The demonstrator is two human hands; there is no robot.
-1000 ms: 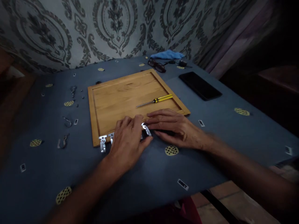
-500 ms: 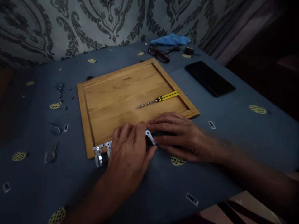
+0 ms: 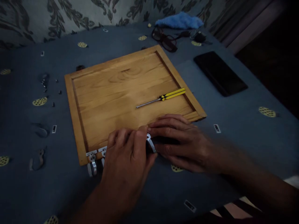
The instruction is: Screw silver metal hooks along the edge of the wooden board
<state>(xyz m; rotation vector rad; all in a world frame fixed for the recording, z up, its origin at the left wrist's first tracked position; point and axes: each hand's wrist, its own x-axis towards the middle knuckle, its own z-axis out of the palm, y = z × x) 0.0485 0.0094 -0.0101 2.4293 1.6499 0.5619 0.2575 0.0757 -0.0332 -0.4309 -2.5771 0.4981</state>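
A framed wooden board [image 3: 116, 102] lies on the table with its near edge under my hands. My left hand [image 3: 128, 165] is closed, thumb and fingers gripping a silver metal hook [image 3: 151, 145] against that edge. My right hand [image 3: 184, 141] presses its fingertips to the same hook from the right; whether a small screw sits between them is hidden. At the board's near-left corner a metal hook [image 3: 92, 161] is screwed on, with another hook [image 3: 103, 151] beside it, partly covered by my left hand. A yellow-and-black screwdriver [image 3: 171, 94] rests on the board.
Two loose hooks, one [image 3: 38, 160] nearer me, and several small screws [image 3: 53, 104] lie left of the board. A black phone [image 3: 220, 73] is at the right. Eyeglasses [image 3: 167, 40] and a blue cloth [image 3: 179, 21] are at the back, by a patterned wall.
The view has tilted down and come a little closer, so the board looks larger. Both hands stay at the same hook, with little visible movement.
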